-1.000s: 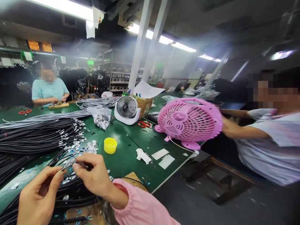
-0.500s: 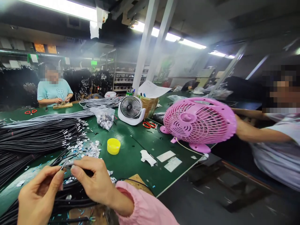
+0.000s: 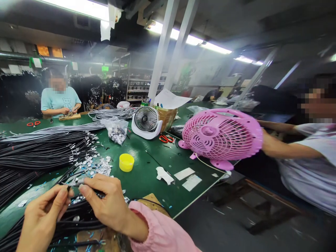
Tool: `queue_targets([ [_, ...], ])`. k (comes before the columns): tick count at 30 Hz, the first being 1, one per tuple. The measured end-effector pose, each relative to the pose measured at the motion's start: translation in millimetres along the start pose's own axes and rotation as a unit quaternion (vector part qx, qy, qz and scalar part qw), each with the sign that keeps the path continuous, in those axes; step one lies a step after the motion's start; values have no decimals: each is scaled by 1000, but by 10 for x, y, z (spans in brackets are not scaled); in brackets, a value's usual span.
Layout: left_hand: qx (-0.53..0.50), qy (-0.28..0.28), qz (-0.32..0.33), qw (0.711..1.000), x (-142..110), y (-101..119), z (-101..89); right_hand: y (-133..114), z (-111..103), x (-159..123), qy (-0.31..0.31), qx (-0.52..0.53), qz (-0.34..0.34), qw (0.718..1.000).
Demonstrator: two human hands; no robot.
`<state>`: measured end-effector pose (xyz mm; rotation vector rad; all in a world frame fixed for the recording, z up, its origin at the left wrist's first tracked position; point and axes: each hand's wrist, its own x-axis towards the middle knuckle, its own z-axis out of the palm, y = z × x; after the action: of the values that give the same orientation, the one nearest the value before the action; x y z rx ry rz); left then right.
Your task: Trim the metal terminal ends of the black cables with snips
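My left hand (image 3: 44,213) is closed in a pinch on a black cable (image 3: 68,188), whose dark tip shows between thumb and forefinger. Right beside it, my right hand (image 3: 107,199) pinches something small and silvery-grey at the cable's end; its kind is not clear. Below both hands lie more black cables (image 3: 78,225), some with blue wire ends bared. Just beyond my fingers is a pile of torn foil scraps (image 3: 102,166).
Black cable bundles (image 3: 39,154) cover the table's left side. Ahead stand a yellow cup (image 3: 126,162), a bag of small parts (image 3: 117,131), a white fan (image 3: 147,122) and red-handled scissors (image 3: 166,139). A co-worker's arm (image 3: 286,148) reaches behind a pink fan (image 3: 223,136); another person (image 3: 61,101) sits across.
My left hand has drawn slightly down and away from the right, and the black cable tip shows more clearly. My right hand stays nearly in place. The view has shifted a little.
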<state>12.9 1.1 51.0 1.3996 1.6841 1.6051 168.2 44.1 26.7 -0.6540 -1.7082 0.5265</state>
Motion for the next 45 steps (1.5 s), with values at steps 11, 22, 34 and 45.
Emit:
queue_targets([
  [11, -42, -72, -8, 996, -121, -182, 105, -1, -52, 50, -16, 40, 42, 998],
  [22, -24, -278, -98, 955, -128, -33, -30, 193, -96, 46, -132, 68, -41, 988],
  [34, 104, -110, -36, 988, 183, -237, 28, 342, -109, 49, -180, -293, -310, 886],
  [45, 62, 35, 99, 993, 207, -412, 134, 703, -283, 721, -83, -134, -40, 987],
])
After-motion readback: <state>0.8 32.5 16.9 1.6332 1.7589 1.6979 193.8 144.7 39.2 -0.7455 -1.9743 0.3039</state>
